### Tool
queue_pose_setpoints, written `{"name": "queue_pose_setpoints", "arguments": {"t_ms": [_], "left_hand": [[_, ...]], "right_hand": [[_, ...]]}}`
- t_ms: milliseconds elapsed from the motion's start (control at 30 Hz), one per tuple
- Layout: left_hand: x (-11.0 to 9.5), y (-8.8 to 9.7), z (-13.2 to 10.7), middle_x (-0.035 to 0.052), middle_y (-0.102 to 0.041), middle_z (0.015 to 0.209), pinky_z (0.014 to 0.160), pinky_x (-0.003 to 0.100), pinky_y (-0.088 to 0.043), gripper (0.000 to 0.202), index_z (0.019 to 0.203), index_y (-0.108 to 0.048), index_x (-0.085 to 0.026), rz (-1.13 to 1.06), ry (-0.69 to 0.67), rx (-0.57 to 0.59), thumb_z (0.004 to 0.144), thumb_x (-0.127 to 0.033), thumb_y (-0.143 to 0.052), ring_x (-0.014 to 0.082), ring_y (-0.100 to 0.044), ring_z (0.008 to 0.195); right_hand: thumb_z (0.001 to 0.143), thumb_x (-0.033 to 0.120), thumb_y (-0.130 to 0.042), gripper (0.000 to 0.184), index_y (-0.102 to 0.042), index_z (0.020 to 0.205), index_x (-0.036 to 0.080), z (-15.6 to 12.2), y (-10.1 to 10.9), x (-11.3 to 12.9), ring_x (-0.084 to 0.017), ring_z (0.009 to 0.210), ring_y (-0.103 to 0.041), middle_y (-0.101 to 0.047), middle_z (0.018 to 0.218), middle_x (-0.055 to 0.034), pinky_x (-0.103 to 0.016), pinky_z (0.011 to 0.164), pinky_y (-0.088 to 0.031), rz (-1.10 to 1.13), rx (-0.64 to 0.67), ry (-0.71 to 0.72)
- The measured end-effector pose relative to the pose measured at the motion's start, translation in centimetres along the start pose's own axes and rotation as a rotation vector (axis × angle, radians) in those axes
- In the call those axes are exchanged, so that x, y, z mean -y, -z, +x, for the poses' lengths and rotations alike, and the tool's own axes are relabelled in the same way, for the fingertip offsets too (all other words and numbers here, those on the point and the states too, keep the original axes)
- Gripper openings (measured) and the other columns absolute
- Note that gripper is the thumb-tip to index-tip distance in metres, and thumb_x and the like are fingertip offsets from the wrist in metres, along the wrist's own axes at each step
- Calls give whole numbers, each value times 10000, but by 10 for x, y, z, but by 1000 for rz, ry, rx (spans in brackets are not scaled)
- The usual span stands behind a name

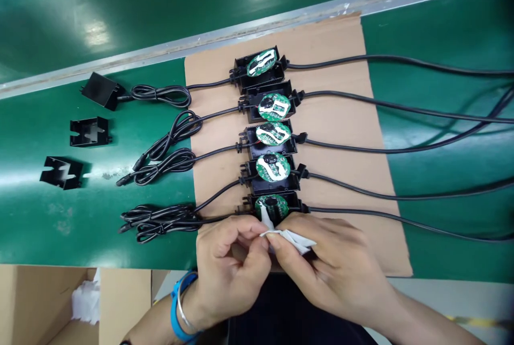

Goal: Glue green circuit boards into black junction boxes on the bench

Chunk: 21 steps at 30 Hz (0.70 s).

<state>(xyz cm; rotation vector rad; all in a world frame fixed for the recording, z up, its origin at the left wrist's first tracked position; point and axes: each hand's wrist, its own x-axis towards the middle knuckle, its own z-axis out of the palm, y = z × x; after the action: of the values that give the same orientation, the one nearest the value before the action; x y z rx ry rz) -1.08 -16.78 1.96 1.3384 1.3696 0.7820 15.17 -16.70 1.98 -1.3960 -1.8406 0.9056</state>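
Observation:
Both hands meet at the near edge of the cardboard sheet. My right hand (pixel 333 259) is closed on a crumpled, folded piece of white paper (pixel 296 240). The thumb and fingertips of my left hand (pixel 235 264) pinch the left end of that paper. One tip of it points up over the nearest round green circuit board (pixel 277 203), whose lower part is hidden. This board sits at an open black box. Beyond it, several more black boxes (pixel 267 183) stand in a column, each with a green board (pixel 273 167) bearing white paste-like strips.
Black cables (pixel 349 147) run right from the boxes; coiled cables (pixel 164 165) lie left on the green table (pixel 100 243). Further left are black covers (pixel 90 132). The boxes rest on a cardboard sheet (pixel 341 82). An open carton (pixel 124 302) stands below the table's left front edge.

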Motion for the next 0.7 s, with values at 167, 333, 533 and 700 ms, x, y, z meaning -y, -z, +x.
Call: {"name": "queue_pose_setpoints", "arguments": {"t_ms": [167,333,533,700], "left_hand": [[2,-1,-3,-24,-678,653,494,245,-538,79,838,-669,-271,63,-15,6,829,-200,-633,132,-614,518],[2,-4,-7,-33,-673,665,515,217,-530,139,868,-661,-260,65,-49,2,796,-142,-659,113,-606,527],[0,-7,-7,-43,-661,667,524,152,-505,181,879,-654,-213,52,-95,2,775,-65,-639,73,-595,532],[1,-8,-10,-56,-632,642,525,119,-474,167,875,-638,-188,74,-124,30,788,-46,-620,44,-565,515]], "right_hand": [[926,201,-525,268,-499,660,207,-3,1,-1,-90,441,-439,-487,526,36,-249,457,-350,5,10,-28],[923,188,-519,285,-486,641,201,-6,2,-1,-77,433,-426,-473,512,43,-239,451,-339,-4,19,-31],[931,188,-534,282,-522,649,186,-12,1,-3,-69,448,-422,-468,527,44,-239,467,-333,5,31,-51],[939,165,-530,290,-515,650,179,-16,3,-4,-62,463,-421,-471,532,45,-229,481,-328,19,35,-47]]}}
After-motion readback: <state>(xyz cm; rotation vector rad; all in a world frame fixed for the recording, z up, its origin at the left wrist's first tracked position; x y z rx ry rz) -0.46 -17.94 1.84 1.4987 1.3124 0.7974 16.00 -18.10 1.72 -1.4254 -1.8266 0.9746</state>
